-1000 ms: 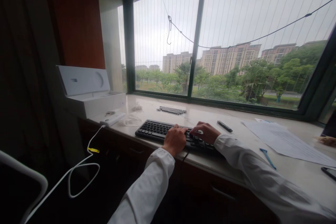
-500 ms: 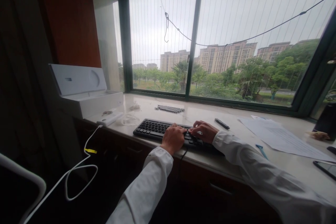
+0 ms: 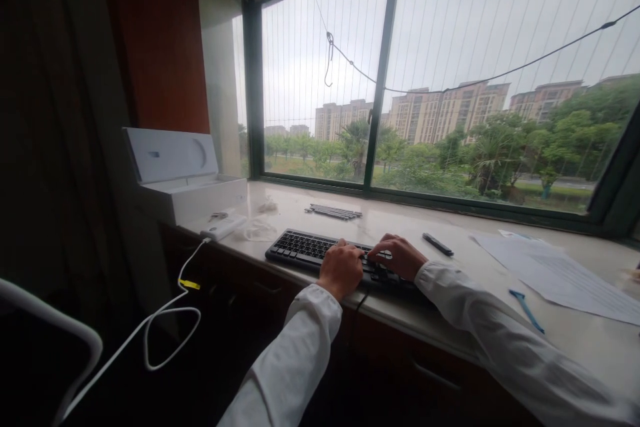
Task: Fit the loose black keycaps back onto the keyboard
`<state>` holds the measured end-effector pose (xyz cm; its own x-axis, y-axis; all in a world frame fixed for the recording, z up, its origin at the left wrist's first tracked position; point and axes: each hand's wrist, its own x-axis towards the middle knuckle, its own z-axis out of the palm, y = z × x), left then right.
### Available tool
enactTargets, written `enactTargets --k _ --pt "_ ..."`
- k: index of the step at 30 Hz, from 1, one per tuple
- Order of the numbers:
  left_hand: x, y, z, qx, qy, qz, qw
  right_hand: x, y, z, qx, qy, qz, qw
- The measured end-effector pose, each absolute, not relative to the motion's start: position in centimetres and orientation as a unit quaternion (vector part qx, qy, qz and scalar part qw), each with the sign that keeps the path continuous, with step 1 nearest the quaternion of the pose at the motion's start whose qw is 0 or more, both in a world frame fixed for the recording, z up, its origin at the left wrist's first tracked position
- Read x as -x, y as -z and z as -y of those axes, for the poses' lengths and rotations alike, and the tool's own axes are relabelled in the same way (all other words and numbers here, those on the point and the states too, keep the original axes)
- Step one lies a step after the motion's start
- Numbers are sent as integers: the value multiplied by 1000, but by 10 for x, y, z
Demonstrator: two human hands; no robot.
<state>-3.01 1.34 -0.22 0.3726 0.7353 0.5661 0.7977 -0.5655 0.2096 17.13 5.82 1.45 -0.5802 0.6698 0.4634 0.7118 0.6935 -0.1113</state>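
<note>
A black keyboard lies along the front edge of the white countertop, its right half partly covered by my hands. My left hand rests over the middle of it, fingers curled and drawn together at the keys. Right beside it, my right hand bends over the right part of the keyboard, thumb and fingers brought together with a small gap under the knuckles. The two sets of fingertips nearly meet. Whatever lies between them is too small or hidden to make out.
Thin grey strips lie behind the keyboard. A dark pen-like object, printed papers and a blue tool are on the right. At left stand an open white box and a white power strip with its cable hanging down.
The whole view has shifted, so everything sits farther right in the picture. Both hands stay at the same part of the keyboard, with only slight finger movement.
</note>
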Motion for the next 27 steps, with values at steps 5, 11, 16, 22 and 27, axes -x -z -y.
enactTargets --k 5,11,16,22,27 --pt "30 1 -12 824 306 474 46 -171 -17 -58 317 5 924 215" --pt "30 0 -10 812 313 490 44 -178 -18 -68 257 -21 951 170" --pt "31 -1 -9 809 312 497 30 -176 -28 -76 237 -7 966 101" --pt "32 1 -10 811 316 493 22 -168 -40 -79 230 66 971 16" --pt "32 3 -11 811 317 491 28 -162 -41 -79 219 102 970 5"
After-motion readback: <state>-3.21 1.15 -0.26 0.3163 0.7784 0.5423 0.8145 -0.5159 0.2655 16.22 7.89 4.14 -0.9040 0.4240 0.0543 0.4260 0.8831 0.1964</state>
